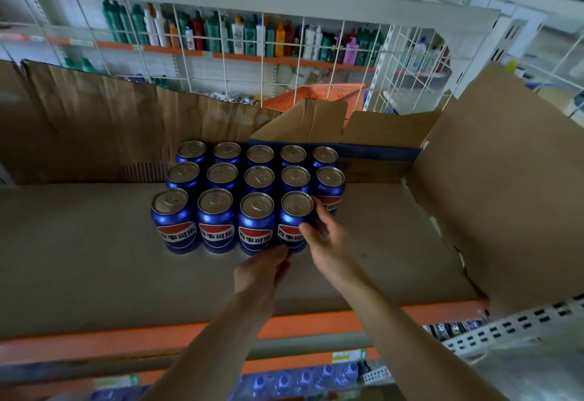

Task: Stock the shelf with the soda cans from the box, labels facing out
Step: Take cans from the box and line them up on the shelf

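fourteen blue soda cans [249, 192] standing upright on the cardboard-lined shelf [79, 258], three rows, front labels facing out. behind, a wire grid [221, 62] with bottles [240, 37] beyond. at right, an open cardboard box [493, 185], flaps up, contents hidden. right hand [325, 236] curled round the front row's rightmost can [295, 220]. left hand [262, 274] just below, fingers bent, fingertips touching that can's base, gripping nothing.
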